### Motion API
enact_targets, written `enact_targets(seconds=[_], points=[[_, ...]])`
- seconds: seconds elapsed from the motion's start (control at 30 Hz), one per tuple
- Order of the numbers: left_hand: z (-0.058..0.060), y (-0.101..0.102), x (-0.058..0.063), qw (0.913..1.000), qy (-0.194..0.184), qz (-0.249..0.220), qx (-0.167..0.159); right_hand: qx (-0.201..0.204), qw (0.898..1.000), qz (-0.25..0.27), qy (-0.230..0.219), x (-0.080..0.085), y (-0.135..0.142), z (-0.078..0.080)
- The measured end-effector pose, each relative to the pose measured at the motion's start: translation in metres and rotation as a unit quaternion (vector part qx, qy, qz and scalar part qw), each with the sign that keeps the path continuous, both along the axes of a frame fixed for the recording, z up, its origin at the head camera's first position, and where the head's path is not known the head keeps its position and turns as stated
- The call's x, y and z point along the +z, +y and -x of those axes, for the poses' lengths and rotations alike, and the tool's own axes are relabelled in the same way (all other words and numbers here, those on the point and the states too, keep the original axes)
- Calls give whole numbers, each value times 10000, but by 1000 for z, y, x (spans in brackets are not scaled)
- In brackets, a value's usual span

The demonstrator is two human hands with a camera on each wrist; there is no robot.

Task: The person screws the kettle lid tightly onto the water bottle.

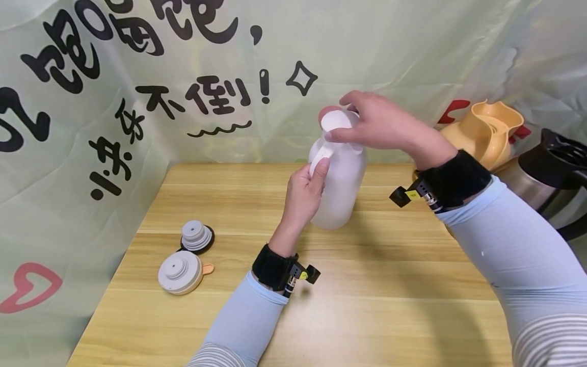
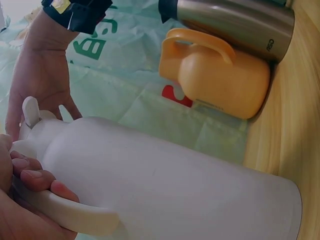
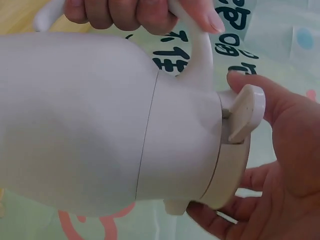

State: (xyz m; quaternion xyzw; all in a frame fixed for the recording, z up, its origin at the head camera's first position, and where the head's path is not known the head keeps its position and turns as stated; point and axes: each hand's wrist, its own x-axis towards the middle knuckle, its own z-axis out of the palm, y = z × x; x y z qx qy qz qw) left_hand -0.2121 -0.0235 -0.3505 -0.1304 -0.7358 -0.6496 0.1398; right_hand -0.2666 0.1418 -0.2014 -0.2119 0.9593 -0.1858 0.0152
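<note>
Green cloth [image 1: 390, 51] reads "不倒!"; top line cut off. Wooden table [image 1: 367, 316] carries the white jug [image 1: 341, 191], upright. Steel pot [image 2: 240, 22] cropped in head view; left wrist shows "ASD". Orange jug [image 2: 225, 82]: lettering too small. My left hand [image 1: 303, 198] grips the handle [image 2: 75, 215], my right hand [image 1: 382, 121] grips the lid [image 3: 227, 175], partly covering it. Two stoppers [image 1: 181, 270], table's left: head view only.

Two hands [image 1: 302, 196] [image 1: 382, 122], three jugs [image 1: 338, 188] [image 1: 477, 135] [image 1: 532, 178], two loose lids [image 1: 193, 232] [image 1: 181, 270], two wristbands [image 1: 272, 267] [image 1: 454, 178], two sleeves [image 1: 243, 316] [image 1: 504, 244]
</note>
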Motion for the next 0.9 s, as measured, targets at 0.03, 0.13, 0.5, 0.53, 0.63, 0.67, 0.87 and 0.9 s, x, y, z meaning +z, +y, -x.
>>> enact_targets(seconds=[0.03,0.13,0.5,0.53,0.63,0.67,0.87,0.9], points=[[0,0,0,10000,3,11,15,-64,9999,-86,65,-1,-1,0],[0,1,1,10000,-2,25,37,-247,9991,-305,158,-2,-5,-1],[1,1,0,10000,-40,-73,-41,742,9967,237,-234,-2,6,1],[2,0,0,9999,-56,-94,-71,841,9951,335,-391,-1,8,3],[3,0,0,9997,-134,-141,-165,921,9921,455,-713,0,14,6],[3,0,1,9996,-150,-148,-179,918,9923,431,-707,1,15,7],[1,0,3,9993,-210,-269,-119,1001,9948,1,-197,3,11,9],[0,0,3,9993,-213,-291,-91,992,9950,-78,-90,3,10,8]])
